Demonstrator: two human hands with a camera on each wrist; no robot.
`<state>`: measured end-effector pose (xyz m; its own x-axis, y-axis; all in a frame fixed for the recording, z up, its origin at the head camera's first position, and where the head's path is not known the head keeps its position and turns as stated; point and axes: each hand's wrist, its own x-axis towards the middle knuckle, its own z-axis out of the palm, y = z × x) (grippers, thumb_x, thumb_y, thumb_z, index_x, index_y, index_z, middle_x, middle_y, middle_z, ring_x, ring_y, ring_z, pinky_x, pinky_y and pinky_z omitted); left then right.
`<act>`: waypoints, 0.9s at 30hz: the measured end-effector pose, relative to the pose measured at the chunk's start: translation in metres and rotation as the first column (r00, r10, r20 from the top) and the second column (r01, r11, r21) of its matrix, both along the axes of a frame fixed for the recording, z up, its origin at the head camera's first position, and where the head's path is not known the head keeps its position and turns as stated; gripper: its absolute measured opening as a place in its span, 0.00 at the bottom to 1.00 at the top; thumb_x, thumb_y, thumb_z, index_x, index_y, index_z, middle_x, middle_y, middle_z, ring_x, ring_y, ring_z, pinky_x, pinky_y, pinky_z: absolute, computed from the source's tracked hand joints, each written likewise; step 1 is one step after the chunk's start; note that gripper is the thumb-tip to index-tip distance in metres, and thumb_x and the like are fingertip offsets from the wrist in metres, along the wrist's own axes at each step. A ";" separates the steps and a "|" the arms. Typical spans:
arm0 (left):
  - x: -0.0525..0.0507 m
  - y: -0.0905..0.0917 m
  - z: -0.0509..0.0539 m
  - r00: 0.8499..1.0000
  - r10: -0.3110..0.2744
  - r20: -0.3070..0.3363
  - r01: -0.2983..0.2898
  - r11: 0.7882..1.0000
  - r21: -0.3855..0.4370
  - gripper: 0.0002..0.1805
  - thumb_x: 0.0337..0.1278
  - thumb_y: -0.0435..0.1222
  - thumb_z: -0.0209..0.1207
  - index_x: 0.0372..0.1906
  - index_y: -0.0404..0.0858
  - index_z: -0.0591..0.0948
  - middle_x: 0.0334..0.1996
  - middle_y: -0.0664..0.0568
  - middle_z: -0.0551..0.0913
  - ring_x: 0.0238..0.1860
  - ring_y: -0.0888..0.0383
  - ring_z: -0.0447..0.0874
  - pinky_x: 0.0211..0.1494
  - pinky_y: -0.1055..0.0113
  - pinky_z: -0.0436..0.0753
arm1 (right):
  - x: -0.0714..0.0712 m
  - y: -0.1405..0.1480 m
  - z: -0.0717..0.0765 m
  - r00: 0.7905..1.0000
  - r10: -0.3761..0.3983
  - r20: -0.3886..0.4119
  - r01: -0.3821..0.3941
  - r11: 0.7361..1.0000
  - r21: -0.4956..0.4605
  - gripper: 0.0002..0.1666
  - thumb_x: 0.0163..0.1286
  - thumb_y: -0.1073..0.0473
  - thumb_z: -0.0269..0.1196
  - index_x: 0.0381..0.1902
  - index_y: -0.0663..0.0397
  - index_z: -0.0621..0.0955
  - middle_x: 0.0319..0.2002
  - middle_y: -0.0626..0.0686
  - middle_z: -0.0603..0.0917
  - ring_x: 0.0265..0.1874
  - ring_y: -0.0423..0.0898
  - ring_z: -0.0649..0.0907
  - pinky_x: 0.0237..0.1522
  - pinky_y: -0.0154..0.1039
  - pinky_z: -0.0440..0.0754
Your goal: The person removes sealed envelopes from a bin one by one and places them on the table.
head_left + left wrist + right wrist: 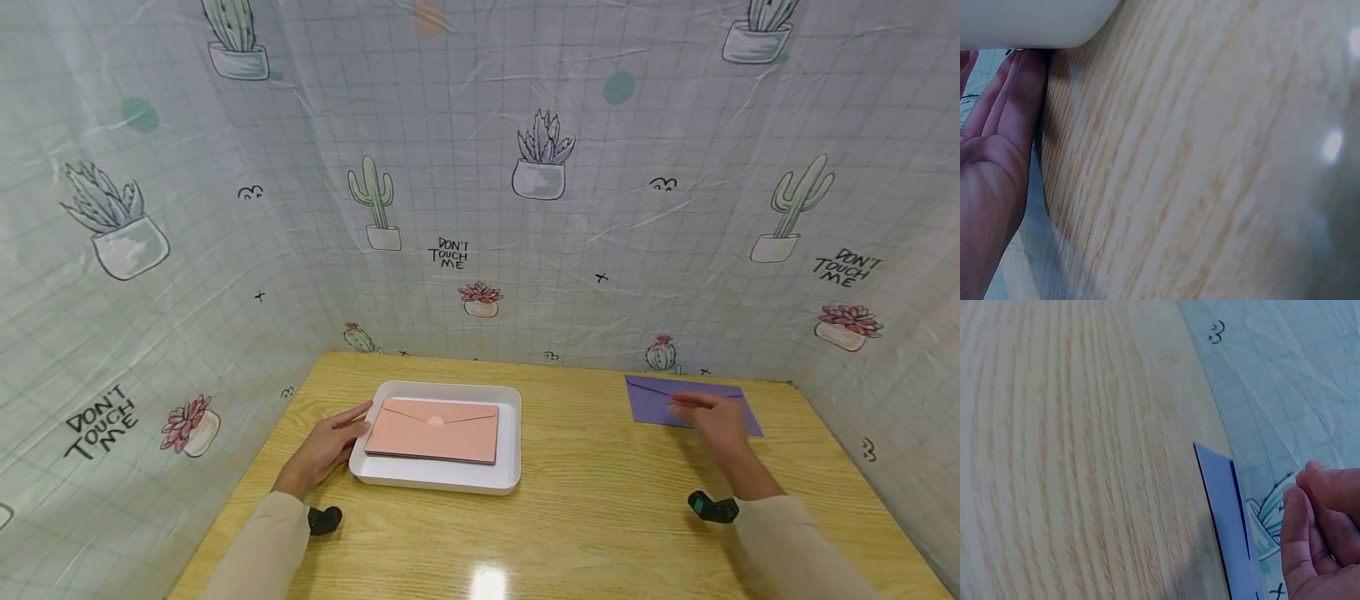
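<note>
A white tray (435,481) stands on the table's left half. In it lies a pink envelope (442,442), with thin dark edges showing beneath it. My left hand (322,450) rests against the tray's left side, its fingers mostly straight; in the left wrist view the palm (994,175) faces the tray's wall (1029,25), which hides the fingertips. A purple envelope (652,404) lies flat at the back right. Above it hovers my right hand (720,421), fingers loosely bent, holding nothing. The right wrist view shows the hand (1329,531) apart from the envelope (1225,512).
The wooden table (585,517) reaches back to a hanging cloth (570,275) printed with cacti, which also closes off both sides. Dark wrist devices (712,507) sit by each cuff. Light glares on the table near its front.
</note>
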<state>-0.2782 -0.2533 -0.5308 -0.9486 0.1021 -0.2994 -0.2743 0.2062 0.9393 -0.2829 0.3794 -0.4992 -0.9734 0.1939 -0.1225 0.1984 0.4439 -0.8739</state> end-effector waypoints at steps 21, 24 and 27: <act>0.000 -0.001 -0.001 1.000 -0.007 0.005 0.007 1.000 -0.006 0.32 0.81 0.42 0.52 0.83 0.50 0.59 0.83 0.39 0.55 0.81 0.39 0.60 0.76 0.49 0.76 | 0.017 -0.053 0.006 0.990 0.110 -0.093 -0.117 0.990 -0.073 0.27 0.72 0.58 0.70 0.64 0.68 0.82 0.48 0.50 0.93 0.39 0.29 0.88 0.52 0.38 0.89; -0.001 -0.001 -0.001 1.000 -0.007 0.000 0.007 1.000 -0.002 0.33 0.81 0.42 0.52 0.83 0.50 0.59 0.83 0.38 0.55 0.81 0.38 0.60 0.76 0.49 0.76 | 0.019 -0.058 0.006 0.986 0.120 -0.113 -0.131 0.987 -0.094 0.27 0.71 0.60 0.70 0.63 0.70 0.82 0.47 0.51 0.93 0.39 0.30 0.89 0.51 0.37 0.90; -0.001 -0.002 -0.001 1.000 -0.006 0.006 0.006 1.000 0.003 0.32 0.81 0.41 0.52 0.83 0.49 0.59 0.83 0.38 0.55 0.81 0.38 0.60 0.76 0.49 0.76 | 0.021 -0.064 0.007 0.985 0.130 -0.115 -0.142 0.984 -0.104 0.26 0.71 0.62 0.70 0.63 0.71 0.81 0.47 0.54 0.93 0.39 0.30 0.89 0.51 0.39 0.90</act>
